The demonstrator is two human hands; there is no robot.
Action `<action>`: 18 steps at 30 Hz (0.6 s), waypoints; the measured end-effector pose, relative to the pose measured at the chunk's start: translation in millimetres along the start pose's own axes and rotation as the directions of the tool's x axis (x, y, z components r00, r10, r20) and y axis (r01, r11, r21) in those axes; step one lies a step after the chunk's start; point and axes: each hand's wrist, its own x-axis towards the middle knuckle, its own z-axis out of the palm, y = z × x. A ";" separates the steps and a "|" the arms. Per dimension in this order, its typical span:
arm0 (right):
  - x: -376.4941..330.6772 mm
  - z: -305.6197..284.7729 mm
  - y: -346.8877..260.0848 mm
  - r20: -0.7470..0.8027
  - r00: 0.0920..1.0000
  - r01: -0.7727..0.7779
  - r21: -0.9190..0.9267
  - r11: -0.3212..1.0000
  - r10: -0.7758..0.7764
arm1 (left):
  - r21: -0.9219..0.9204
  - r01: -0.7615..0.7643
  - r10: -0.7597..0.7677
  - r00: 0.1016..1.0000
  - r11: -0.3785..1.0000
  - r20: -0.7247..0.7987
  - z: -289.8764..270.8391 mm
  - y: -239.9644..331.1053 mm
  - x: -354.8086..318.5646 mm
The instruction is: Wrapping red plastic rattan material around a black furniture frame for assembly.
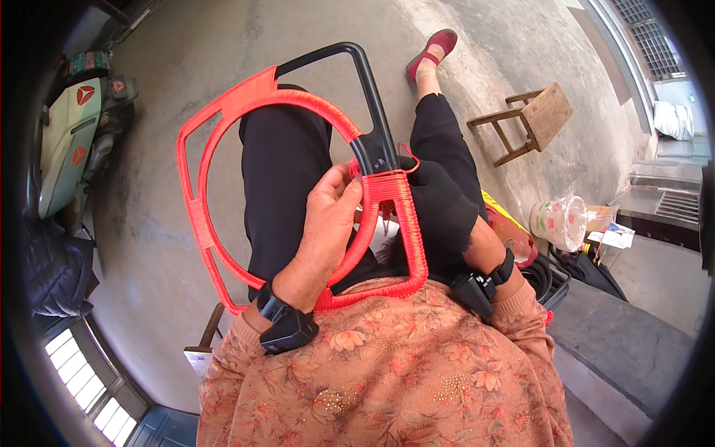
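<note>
Across my lap rests a flat metal frame (380, 104) with rounded corners and a ring inside it. Most of it is wound tightly in red cord (257, 86); its far right corner is bare black metal. My left hand (328, 212), bare, is closed at the joint of ring and outer bar, with thumb and fingers pinching small loops of the red cord. My right hand (443, 205), in a black glove, is closed against the right side of the same joint. A loose bend of cord runs up beside its fingertips, which are partly hidden, so what they hold is unclear.
A small wooden stool (547, 115) stands on the concrete floor ahead to the right. To the left is a parked scooter (71, 141). A floral plastic bucket (558, 222) sits at the right, above a grey ledge (618, 346). My foot in a red shoe (432, 54) stretches forward.
</note>
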 end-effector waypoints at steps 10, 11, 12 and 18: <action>17.1 -5.6 2.6 -0.330 0.897 0.335 0.076 0.939 -0.293 | 0.108 -0.440 0.449 0.890 0.891 -0.074 -0.7 -2.7 -2.3; 20.9 -4.6 0.4 -0.426 0.801 0.521 0.149 0.840 -0.421 | 0.109 -0.439 0.447 0.891 0.892 -0.073 0.8 -1.1 -3.2; 17.3 -4.4 -2.9 -0.428 0.800 0.521 0.149 0.840 -0.420 | 0.200 -0.517 0.540 0.838 0.832 -0.082 2.1 0.2 -3.9; 11.4 20.3 -24.6 0.196 0.566 0.575 -0.790 0.213 -0.800 | 0.375 -0.744 0.772 0.626 0.552 0.106 5.6 3.2 -10.8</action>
